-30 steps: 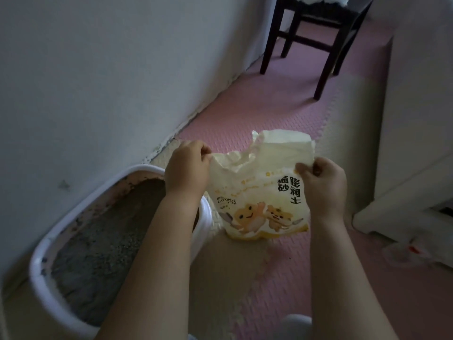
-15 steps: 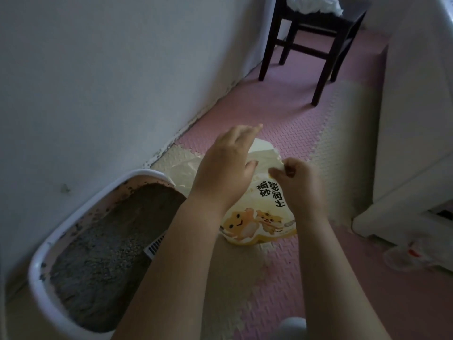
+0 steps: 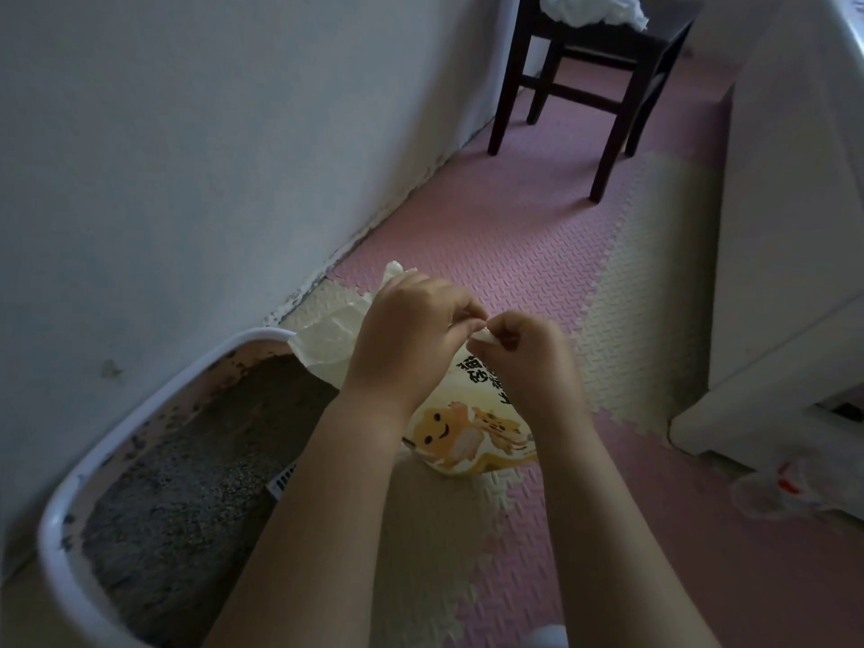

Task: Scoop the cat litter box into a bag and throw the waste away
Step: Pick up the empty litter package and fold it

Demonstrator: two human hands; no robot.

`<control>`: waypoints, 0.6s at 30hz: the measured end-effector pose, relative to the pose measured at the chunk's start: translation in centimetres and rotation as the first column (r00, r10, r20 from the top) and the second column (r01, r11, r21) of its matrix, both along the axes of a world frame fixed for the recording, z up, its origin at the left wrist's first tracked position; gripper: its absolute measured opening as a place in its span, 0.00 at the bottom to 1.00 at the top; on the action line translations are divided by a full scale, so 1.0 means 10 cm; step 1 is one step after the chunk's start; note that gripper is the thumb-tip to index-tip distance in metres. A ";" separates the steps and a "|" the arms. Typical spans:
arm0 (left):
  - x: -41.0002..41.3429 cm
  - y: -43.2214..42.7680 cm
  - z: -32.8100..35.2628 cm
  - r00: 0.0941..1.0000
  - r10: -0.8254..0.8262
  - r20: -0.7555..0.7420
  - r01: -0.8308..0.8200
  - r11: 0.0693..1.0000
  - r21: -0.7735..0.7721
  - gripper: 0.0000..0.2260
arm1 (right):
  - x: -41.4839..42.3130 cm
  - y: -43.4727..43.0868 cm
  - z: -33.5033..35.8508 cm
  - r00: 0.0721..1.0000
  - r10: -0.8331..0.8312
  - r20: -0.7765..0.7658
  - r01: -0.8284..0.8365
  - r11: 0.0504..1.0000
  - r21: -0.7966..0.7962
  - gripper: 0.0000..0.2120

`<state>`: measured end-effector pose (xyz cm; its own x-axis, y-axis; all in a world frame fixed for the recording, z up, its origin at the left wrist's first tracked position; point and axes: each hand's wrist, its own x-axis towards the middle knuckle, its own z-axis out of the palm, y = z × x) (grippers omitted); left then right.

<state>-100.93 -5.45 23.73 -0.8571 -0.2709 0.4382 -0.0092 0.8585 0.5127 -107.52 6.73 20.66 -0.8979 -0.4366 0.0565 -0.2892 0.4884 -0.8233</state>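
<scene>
A cream and yellow cat-litter bag with cartoon cats hangs in front of me, above the floor mat. My left hand and my right hand meet at its top edge, and both pinch the bag's rim between fingers and thumb. A loose flap of the bag sticks out to the left over the litter box, a white-rimmed tub against the wall with grey litter inside. A white slotted scoop peeks out at the box's right side, mostly hidden by my left forearm.
A white wall runs along the left. A dark wooden chair with white cloth on its seat stands at the far end. White furniture borders the right. A crumpled clear plastic bag lies on the pink and cream foam mat.
My hands, apart at the bag's two corners a second ago, have come together at its top. My left hand let go, reached across, and now pinches the rim beside my right.
</scene>
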 end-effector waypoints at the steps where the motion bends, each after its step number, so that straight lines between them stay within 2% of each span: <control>1: 0.00 0.00 0.00 1.000 0.008 -0.003 -0.008 1.000 0.001 0.03 | -0.01 0.00 -0.01 1.000 0.021 0.022 -0.021 1.000 -0.009 0.07; 3: 0.02 -0.02 0.01 0.999 0.039 -0.020 -0.039 0.999 0.004 0.02 | -0.05 0.00 -0.03 0.995 0.064 0.072 -0.066 0.998 0.016 0.07; 8: 0.10 -0.22 0.05 0.990 0.132 -0.040 -0.132 0.991 0.001 0.03 | -0.22 0.15 -0.26 0.992 0.026 0.120 -0.062 0.950 0.305 0.11; 14: 0.15 -0.27 0.09 0.983 0.177 0.041 -0.178 0.984 0.025 0.04 | -0.27 0.17 -0.40 0.994 -0.068 0.084 0.044 0.965 0.260 0.05; 18: 0.18 -0.25 0.21 0.960 0.167 0.226 -0.180 0.983 0.035 0.06 | -0.25 0.14 -0.36 0.995 -0.094 -0.022 0.096 0.964 0.247 0.04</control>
